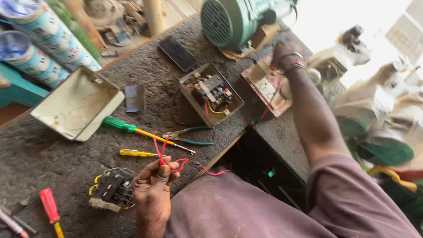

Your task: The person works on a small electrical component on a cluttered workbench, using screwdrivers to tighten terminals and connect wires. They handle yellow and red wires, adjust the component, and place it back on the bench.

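Workbench seen from above. The left hand (152,185), low in the view, has its fingers pinched closed around a bundle of thin red wires (169,161), whose loose ends loop upward and trail to the right over the bench edge toward the person's purple sleeve. Just left of this hand lies a black contactor block (112,191) with short yellow leads. The right hand (286,55) reaches far across the bench, its fingers curled over the top edge of a pink mounting plate (269,88) carrying a switch; whether they actually grip it cannot be told, since the hand is seen from behind and blurred. Between the two hands sits an open grey control box (211,94) holding a black relay with red and yellow wiring. Nearer the left hand lie a green-handled screwdriver (145,132), a small yellow-handled screwdriver (136,153) and green-handled pliers (189,135). An empty cream box lid (77,103) rests at left, a red-handled screwdriver (49,207) at lower left, and a green electric motor (238,20) stands at the top.
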